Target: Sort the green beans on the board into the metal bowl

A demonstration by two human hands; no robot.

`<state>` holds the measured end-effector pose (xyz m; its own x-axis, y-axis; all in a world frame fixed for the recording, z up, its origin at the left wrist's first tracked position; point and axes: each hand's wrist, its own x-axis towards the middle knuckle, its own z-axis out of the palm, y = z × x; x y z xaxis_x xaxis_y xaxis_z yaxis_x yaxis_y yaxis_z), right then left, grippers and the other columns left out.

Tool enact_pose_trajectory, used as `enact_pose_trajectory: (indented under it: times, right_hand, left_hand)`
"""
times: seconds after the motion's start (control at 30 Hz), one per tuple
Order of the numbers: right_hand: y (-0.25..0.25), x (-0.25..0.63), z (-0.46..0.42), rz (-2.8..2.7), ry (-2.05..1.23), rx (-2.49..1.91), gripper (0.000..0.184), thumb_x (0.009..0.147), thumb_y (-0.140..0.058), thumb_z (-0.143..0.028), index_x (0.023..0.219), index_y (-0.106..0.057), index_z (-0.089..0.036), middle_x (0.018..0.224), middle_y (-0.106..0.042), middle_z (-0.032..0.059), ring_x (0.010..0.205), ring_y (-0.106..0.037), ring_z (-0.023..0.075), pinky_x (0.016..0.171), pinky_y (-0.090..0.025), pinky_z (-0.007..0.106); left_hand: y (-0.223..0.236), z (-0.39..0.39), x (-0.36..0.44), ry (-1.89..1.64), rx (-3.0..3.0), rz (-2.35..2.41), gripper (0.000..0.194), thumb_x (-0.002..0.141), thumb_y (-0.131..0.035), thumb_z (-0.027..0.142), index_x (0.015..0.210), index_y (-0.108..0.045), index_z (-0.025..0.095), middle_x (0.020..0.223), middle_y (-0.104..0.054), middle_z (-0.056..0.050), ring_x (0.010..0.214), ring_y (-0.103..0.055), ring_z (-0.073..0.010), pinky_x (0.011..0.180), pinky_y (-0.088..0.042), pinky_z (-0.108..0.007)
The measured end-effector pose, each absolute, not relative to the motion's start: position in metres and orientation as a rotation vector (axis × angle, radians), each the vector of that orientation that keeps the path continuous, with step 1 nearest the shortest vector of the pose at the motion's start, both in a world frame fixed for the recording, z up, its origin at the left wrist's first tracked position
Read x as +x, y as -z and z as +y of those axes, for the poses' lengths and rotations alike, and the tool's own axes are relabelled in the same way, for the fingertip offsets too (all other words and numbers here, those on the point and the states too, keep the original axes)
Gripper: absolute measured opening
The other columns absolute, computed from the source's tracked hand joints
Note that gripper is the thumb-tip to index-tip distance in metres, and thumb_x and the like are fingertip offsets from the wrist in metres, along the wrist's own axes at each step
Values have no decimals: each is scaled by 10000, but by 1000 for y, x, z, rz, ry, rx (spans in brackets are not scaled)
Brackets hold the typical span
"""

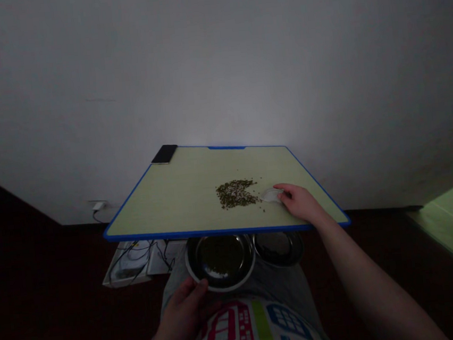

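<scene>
On the pale tabletop (189,195) with a blue edge lies a loose spread of small green and brown beans or seeds (237,193). My right hand (297,201) pinches a thin, whitish, curved piece (270,194), perhaps a lid or scraper, at the right side of the seeds. Below the table's front edge, my left hand (187,306) grips the near rim of a round metal bowl (233,286) on my lap. Something dark green covers part of the bowl's bottom. A second metal bowl (298,248) sits to its right, partly under the table.
A dark phone or tablet (164,154) lies at the table's far left corner. Behind the table stands a plain wall (217,74). On the floor at left are a white box with cables (127,265) and, above it, a plugged-in charger (99,206).
</scene>
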<state>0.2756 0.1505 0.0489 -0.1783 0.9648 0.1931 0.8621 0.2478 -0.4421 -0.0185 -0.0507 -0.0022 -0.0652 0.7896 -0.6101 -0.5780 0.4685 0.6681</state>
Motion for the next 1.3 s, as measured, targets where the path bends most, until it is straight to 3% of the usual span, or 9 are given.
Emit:
enact_pose_trajectory:
  times: [0.27,0.47,0.7,1.0,1.3]
  right_hand:
    - [-44,286,149,-2103,-385,-1569,387,867,-526,-257,1216,-670,-170,998,-727,91,827,-637,195,782,-478,327]
    - [-41,292,147,-2108,-394,-1555,390,849,-534,-266,1199,-683,-177,911,-728,80,731,-617,190,721,-484,328]
    - [-44,285,145,-2108,-376,-1571,400,863,-520,-273,1215,-673,-159,819,-712,71,685,-602,184,690,-467,320]
    - [-43,275,135,-2061,-236,-1579,373,864,-532,-270,1189,-683,-166,758,-696,48,628,-579,168,650,-452,307]
    - [-41,275,138,-2039,-214,-1594,365,859,-537,-271,1179,-687,-175,735,-690,42,621,-577,169,634,-447,306]
  left_hand:
    - [14,-51,-21,-1145,238,1223,189,704,-755,135,867,-661,148,853,-804,-106,807,-775,-279,649,-634,-334]
    - [10,-51,-20,-1141,213,1199,134,743,-714,108,864,-669,144,824,-804,-97,798,-776,-278,640,-628,-318]
    - [9,-50,-19,-1143,206,1207,186,674,-780,143,804,-647,151,790,-801,-92,764,-776,-271,633,-631,-320]
    - [3,-50,-17,-1150,189,1228,92,747,-692,93,821,-665,140,768,-797,-86,739,-771,-263,621,-625,-316]
    - [8,-51,-18,-1145,219,1201,137,687,-760,138,794,-676,155,761,-799,-69,752,-771,-266,637,-631,-317]
